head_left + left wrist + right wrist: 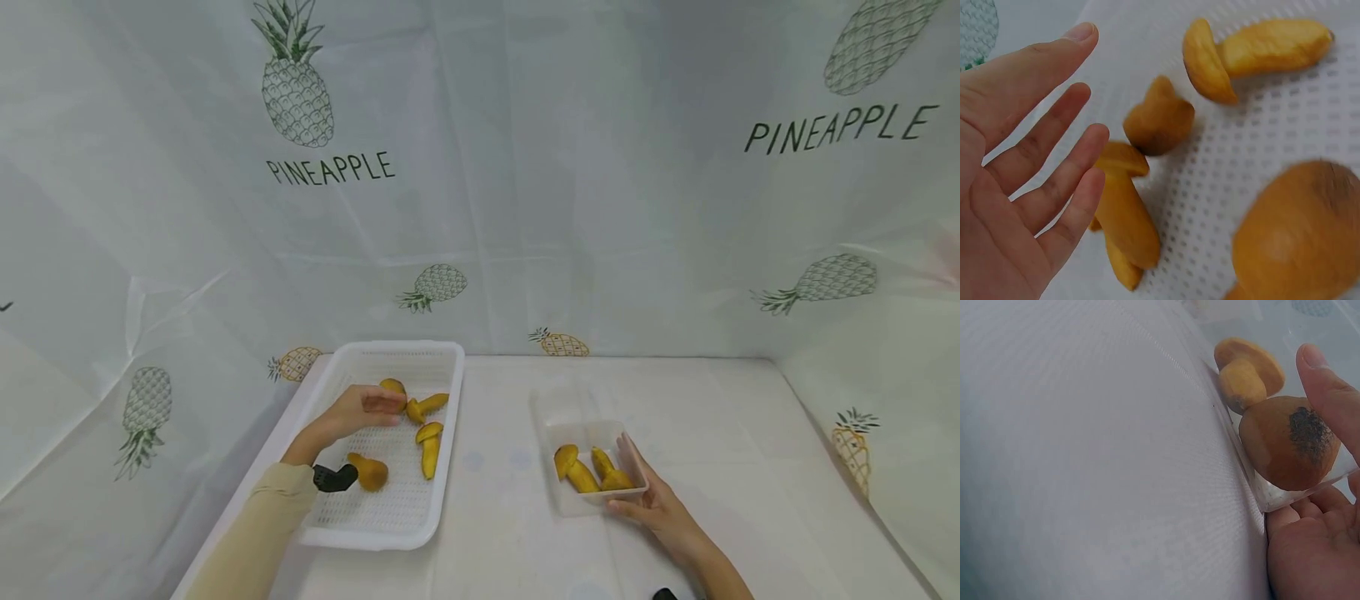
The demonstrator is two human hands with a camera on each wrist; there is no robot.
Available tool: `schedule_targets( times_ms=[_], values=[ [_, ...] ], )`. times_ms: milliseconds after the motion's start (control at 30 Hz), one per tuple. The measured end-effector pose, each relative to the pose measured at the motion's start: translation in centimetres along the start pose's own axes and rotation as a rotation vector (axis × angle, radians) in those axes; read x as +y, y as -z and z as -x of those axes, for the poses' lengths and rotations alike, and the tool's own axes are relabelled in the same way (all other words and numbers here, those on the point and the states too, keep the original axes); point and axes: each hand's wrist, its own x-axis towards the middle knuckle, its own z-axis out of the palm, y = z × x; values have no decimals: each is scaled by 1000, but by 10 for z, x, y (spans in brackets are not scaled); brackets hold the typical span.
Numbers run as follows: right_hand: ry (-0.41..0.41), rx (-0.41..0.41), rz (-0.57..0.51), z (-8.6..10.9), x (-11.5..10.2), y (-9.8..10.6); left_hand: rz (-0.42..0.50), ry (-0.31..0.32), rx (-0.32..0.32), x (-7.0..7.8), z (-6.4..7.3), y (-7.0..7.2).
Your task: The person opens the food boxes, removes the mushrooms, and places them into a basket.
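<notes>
My left hand [363,411] hovers over a white perforated basket [390,527], fingers apart and holding nothing. Several yellow-brown mushrooms lie in the basket: one [393,386] beside my fingertips, one [430,406] just right of it, one [430,450] by the right wall and one [368,472] near my wrist. In the left wrist view a mushroom [1129,212] appears close to the fingertips. My right hand [660,508] grips the near right corner of a clear plastic box [600,432], thumb and fingers on its walls. Two mushrooms, one on the left [575,469] and one on the right [611,471], lie inside.
Both containers stand on a white-covered table [495,533], the basket at left and the box right of centre. Behind the table hangs a pale curtain [570,208] printed with pineapples, which also runs along both sides.
</notes>
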Motion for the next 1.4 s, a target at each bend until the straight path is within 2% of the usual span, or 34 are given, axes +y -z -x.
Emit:
schedule_targets(
  times_ms=[367, 667, 867, 1033, 1267, 1400],
  values=[
    [-12, 10, 12, 1, -2, -1, 66, -107, -97, 40, -24, -19],
    [-10, 3, -2, 2, -2, 0, 114, -175, -202, 74, -46, -45],
    [-8, 7, -1, 1, -2, 0, 78, -239, -279, 103, -60, -72],
    [0, 16, 13, 0, -2, 0, 29, -315, -357, 120, -78, -100],
    [4, 11, 8, 0, -1, 1, 10, -306, -465, 134, -101, -144],
    [-8, 18, 19, 0, -1, 2, -8, -341, -522, 143, -111, -166]
  ],
)
